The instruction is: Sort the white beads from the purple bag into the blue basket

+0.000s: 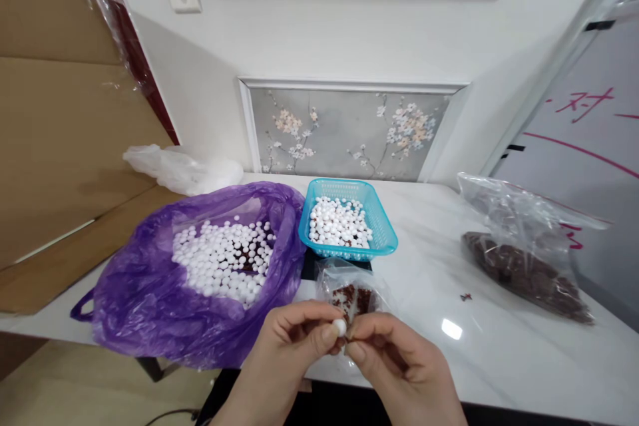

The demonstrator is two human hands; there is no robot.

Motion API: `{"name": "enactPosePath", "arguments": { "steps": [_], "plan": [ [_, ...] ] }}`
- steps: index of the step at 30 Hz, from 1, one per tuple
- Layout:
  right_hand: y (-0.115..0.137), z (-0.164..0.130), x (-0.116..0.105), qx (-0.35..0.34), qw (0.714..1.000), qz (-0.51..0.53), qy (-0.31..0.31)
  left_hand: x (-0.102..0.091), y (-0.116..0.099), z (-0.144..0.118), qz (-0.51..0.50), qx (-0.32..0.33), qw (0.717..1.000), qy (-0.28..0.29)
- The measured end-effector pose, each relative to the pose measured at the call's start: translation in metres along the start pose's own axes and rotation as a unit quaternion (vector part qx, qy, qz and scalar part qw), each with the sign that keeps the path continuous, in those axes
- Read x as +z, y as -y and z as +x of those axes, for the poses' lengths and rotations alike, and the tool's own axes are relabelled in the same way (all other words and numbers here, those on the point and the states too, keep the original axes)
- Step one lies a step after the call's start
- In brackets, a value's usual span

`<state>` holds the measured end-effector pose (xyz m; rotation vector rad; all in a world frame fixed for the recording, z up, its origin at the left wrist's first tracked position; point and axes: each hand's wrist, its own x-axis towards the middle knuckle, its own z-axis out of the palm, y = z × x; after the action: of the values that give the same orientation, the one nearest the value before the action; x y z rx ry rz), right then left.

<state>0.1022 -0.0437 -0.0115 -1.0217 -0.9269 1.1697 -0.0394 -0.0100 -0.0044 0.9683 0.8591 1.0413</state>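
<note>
- Left hand was pinched on a small white bead, thumb and forefinger closed round it, at the near edge of the white table.
- Right hand met the left at the bead, fingertips together and touching it; couldn't tell whether it also gripped something dark there.
- Small clear bag with dark red-brown bits sat just behind the fingers, touching or nearly so.
- Purple plastic bag lay open at near left, full of the same white beads.
- Blue mesh basket stood just right of the purple bag, far of the hands, holding more white beads; it rested on a dark flat block, mostly hidden.
- Large clear bag of dark brown pieces lay at far right, well apart from the hands.
- One loose dark bit lay on the table between the hands and that bag.
- Crumpled white plastic sat far left against the wall.
- Cardboard sheets leaned at left.
- Writing: red handwritten marks on the white panel at right, not legible. No brands or labels readable.
</note>
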Motion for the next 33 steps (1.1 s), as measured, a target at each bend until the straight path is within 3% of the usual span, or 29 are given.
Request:
{"name": "enactPosePath", "arguments": {
  "steps": [17, 27, 30, 33],
  "plan": [
    [0.002, 0.001, 0.007, 0.000, 1.000, -0.004, -0.020, -0.008, -0.001, 0.001, 0.088, 0.061, 0.994, 0.022],
    [-0.001, 0.002, 0.007, -0.005, 0.999, -0.037, -0.036, -0.007, -0.008, 0.000, 0.190, 0.094, 0.977, 0.012],
    [-0.005, 0.004, 0.007, -0.008, 0.999, -0.031, -0.033, -0.006, -0.005, -0.001, 0.159, 0.084, 0.984, 0.015],
    [-0.009, 0.004, 0.004, 0.001, 1.000, -0.005, -0.019, -0.002, 0.000, -0.003, 0.044, 0.031, 0.999, 0.007]
  ]
}}
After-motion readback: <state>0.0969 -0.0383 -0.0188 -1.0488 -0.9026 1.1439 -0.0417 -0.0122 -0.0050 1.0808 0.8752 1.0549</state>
